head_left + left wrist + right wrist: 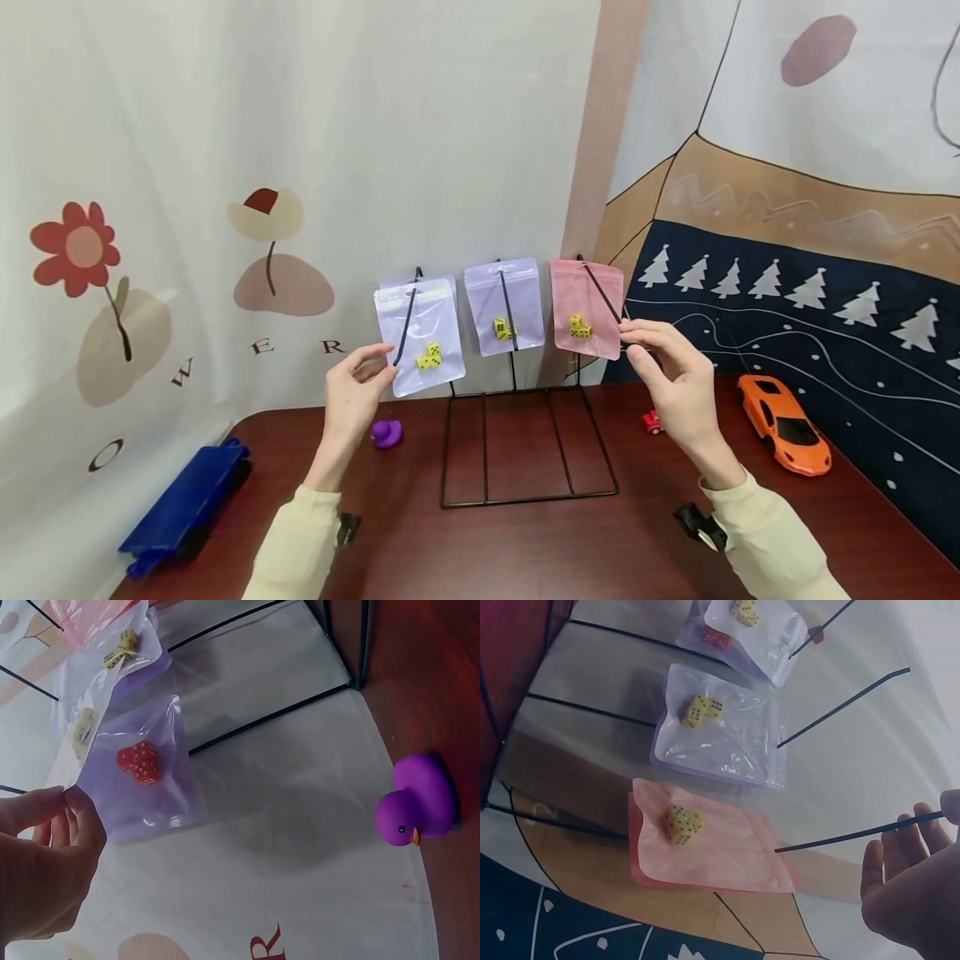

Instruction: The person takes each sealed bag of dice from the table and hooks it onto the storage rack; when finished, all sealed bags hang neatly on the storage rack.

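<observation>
My left hand (354, 396) pinches the edge of a lilac zip bag (435, 312) hung on the left prong of a black wire rack (528, 502). Yellow dice (429, 358) show inside that bag. Behind it, in the left wrist view, hangs another lilac bag (112, 806) with red dice (142, 761). My right hand (675, 383) holds the tip of the right prong (847, 837), its thumb and finger at the end. A pink bag (566, 292) with yellow dice hangs on that prong. Between them, the middle prong carries a lilac bag (527, 308) with yellow dice.
A purple rubber duck (387, 433) sits left of the rack on the brown table. On the left lies a blue plastic object (183, 500). An orange toy car (783, 425) and a small red toy (652, 422) stand at right. A printed curtain hangs behind.
</observation>
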`<state>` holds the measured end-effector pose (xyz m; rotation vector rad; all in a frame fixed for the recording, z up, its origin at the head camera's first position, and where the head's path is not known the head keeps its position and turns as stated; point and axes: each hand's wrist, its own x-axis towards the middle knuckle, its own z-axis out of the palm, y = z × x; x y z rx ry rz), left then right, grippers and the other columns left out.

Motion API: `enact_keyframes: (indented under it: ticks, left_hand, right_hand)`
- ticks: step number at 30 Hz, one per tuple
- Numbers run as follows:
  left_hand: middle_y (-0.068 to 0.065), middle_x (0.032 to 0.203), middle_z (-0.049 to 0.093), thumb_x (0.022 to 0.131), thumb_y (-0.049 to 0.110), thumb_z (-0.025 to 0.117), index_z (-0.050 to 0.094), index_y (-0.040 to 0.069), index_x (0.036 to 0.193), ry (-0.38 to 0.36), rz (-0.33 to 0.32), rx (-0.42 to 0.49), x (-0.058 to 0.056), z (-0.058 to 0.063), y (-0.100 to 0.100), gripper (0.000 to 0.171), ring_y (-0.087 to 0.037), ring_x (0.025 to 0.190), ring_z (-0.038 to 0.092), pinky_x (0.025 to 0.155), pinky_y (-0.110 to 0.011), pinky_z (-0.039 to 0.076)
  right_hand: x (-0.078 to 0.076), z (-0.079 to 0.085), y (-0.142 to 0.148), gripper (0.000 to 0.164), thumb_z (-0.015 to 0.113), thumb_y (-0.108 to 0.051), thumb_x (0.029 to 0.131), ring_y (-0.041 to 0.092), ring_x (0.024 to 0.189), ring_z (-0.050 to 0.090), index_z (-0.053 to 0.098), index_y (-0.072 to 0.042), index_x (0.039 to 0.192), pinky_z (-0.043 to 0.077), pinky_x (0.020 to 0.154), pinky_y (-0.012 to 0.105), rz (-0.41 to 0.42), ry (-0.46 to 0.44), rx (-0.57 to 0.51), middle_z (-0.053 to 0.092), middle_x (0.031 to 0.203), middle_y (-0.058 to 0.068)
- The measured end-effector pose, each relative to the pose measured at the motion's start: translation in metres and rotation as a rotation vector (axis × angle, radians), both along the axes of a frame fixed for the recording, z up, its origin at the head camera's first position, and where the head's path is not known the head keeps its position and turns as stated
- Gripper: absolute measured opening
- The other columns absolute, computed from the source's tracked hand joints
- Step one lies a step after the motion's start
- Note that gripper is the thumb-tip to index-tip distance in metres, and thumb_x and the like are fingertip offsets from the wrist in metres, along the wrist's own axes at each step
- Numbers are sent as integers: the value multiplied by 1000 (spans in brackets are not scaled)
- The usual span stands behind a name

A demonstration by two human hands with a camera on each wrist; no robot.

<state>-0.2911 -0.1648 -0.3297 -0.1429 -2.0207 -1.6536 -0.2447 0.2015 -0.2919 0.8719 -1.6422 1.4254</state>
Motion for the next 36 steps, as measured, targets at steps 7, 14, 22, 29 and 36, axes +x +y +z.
enact_keyframes:
  ticks: [7, 14, 22, 29, 36]
  left_hand:
    - [-15, 108, 65, 83, -5, 68, 68, 3, 112, 28, 16, 22, -6, 1, -2, 30, -18, 92, 66, 72, -19, 52]
    - [-22, 113, 62, 85, -5, 66, 64, -4, 116, 0, -12, 47, 1, 12, 2, 31, -34, 101, 62, 72, -16, 51]
    - [-18, 114, 63, 86, 1, 69, 65, 1, 118, 35, -45, 52, -9, 0, -4, 32, -31, 101, 63, 74, -18, 52]
    - [-17, 116, 63, 86, 0, 68, 64, 0, 118, 33, -47, 45, -9, -1, -8, 32, -24, 100, 64, 79, -19, 52]
    - [-19, 116, 63, 86, -1, 68, 63, -3, 116, 56, -48, 56, -7, -1, -10, 31, -29, 106, 62, 83, -19, 51]
  right_hand:
    - [1, 0, -1, 18, 51, 22, 84, 24, 108, 56, 59, 21, 100, 44, 96, 24, 6, 4, -5, 55, 107, 33]
    - [2, -1, -2, 18, 51, 22, 84, 23, 108, 56, 59, 20, 100, 45, 96, 24, 10, 3, -9, 57, 107, 29]
    - [3, -1, -2, 18, 50, 23, 84, 23, 108, 56, 59, 21, 100, 45, 96, 24, 12, 11, -13, 57, 108, 30]
    - [3, 0, -2, 18, 51, 23, 84, 24, 107, 56, 59, 21, 100, 45, 95, 24, 36, 6, -19, 57, 108, 30]
    - [5, 0, -1, 19, 50, 23, 84, 24, 106, 55, 59, 20, 100, 44, 96, 23, 30, 2, -11, 56, 107, 30]
